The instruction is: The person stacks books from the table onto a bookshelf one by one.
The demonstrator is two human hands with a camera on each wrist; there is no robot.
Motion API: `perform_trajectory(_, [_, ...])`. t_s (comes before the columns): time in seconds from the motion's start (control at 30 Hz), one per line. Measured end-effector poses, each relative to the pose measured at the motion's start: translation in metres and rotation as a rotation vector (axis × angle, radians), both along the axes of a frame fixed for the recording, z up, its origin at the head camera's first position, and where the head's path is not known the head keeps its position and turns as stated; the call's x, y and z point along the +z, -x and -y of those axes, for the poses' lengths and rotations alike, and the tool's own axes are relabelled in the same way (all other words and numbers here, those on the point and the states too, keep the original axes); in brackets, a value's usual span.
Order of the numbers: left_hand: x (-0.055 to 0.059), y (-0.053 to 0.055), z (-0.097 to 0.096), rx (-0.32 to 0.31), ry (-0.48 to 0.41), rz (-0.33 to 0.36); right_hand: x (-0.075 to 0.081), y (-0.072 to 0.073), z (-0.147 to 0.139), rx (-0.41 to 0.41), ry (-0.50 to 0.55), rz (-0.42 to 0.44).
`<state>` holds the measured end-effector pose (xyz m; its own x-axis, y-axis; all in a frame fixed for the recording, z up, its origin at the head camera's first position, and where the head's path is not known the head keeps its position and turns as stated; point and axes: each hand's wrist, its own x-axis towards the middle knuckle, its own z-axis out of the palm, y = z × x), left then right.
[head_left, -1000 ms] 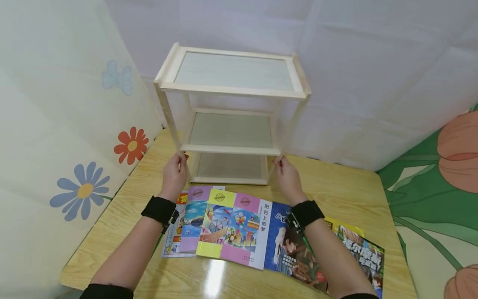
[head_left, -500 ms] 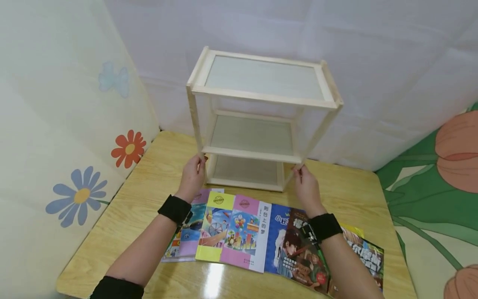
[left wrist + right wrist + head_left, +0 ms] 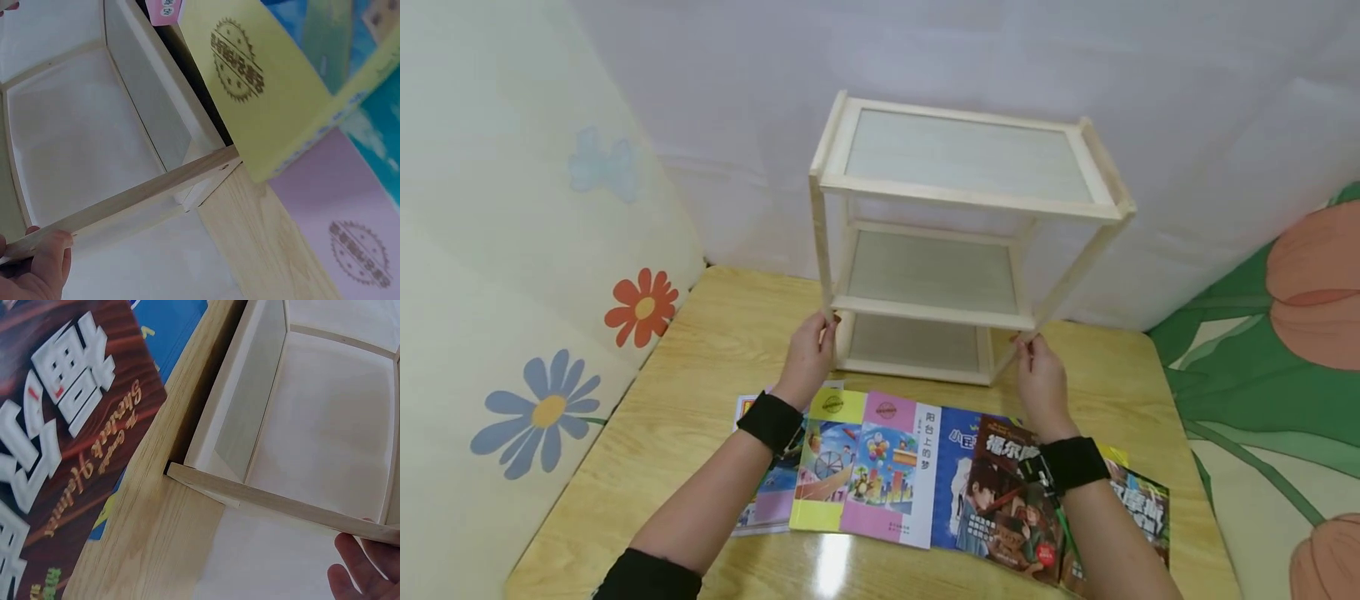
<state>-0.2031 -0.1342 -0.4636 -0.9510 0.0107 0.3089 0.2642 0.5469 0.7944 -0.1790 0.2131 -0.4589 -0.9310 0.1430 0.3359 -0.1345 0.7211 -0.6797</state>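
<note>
A pale wooden rack (image 3: 925, 310) with three shelves stands upright at the back of the table in the head view. My left hand (image 3: 811, 354) grips its front left post just under the middle shelf. On the opposite side my right hand (image 3: 1041, 379) holds the front right post at about the same height. The left wrist view shows the fingers (image 3: 53, 256) curled round the post (image 3: 137, 197). In the right wrist view, fingers (image 3: 359, 565) wrap the other post (image 3: 281, 506) from below. All three shelves hold nothing.
Several books lie fanned out in front of the rack, among them a yellow one (image 3: 816, 517), a pink one (image 3: 880, 529) and a dark brown one (image 3: 1000, 475). White cloth (image 3: 737, 83) hangs behind the wooden table (image 3: 700, 367), with flower-patterned cloth (image 3: 490, 267) at the left.
The rack has shifted to the right along the table, with both hands staying on its front posts. The books have stayed in place.
</note>
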Motion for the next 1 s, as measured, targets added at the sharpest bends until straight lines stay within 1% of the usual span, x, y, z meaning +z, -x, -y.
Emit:
perform_trajectory(0.2, [0.0,0.0,-0.007,0.011,0.009,0.003,0.001,0.002,-0.006,-0.013,-0.009,-0.007])
perform_trajectory(0.37, [0.0,0.002,-0.013,-0.012,0.014,0.019,0.0,0.002,-0.011,-0.04,-0.004,-0.021])
perform_trajectory(0.63, [-0.002,0.006,-0.014,0.001,0.016,0.018,-0.002,0.005,-0.012,-0.05,-0.017,0.009])
perform_trajectory(0.77, [-0.003,0.008,-0.016,-0.008,0.036,0.018,-0.002,0.004,-0.013,-0.066,-0.026,0.009])
perform_trajectory(0.9, [-0.004,0.01,-0.02,0.002,0.044,0.012,-0.002,0.004,-0.015,-0.063,-0.034,0.005])
perform_trajectory(1.0, [-0.003,0.011,-0.022,0.005,0.043,0.017,-0.002,0.004,-0.016,-0.069,-0.037,0.007])
